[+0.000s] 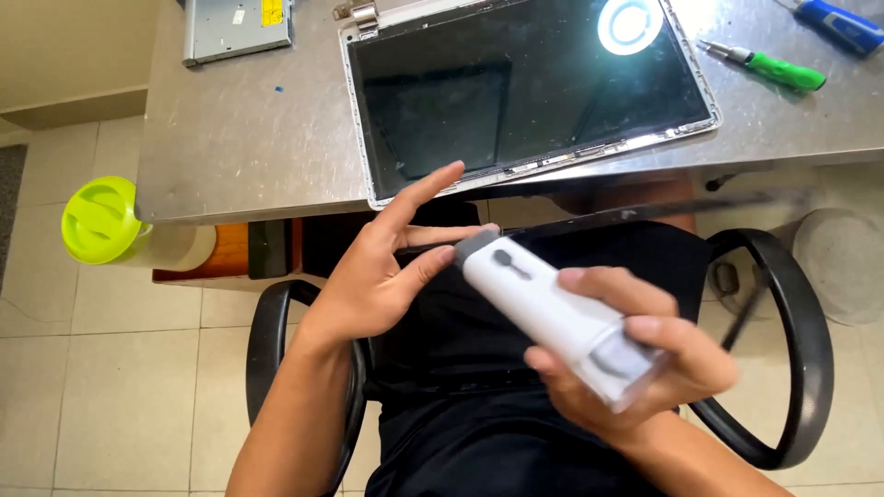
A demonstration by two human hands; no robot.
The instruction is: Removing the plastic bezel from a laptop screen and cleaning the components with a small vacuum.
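My right hand (635, 364) grips a white oblong cleaning tool (543, 308) with a grey tip and a clear cap end, held slanted above my lap. My left hand (382, 267) is open with fingers spread, its fingertips at the grey tip of the tool. A thin dark flat part (645, 213), blurred, runs across just past my left fingers; whether they pinch it I cannot tell. A bare laptop screen panel (525, 87) lies flat on the grey metal table (249, 138) in front of me.
A green screwdriver (773, 69) and a blue-handled tool (843, 26) lie at the table's right. A silver drive-like box (235, 28) sits at the back left. A lime-green lidded bin (99, 219) stands on the tiled floor. Black chair armrests (783, 350) flank me.
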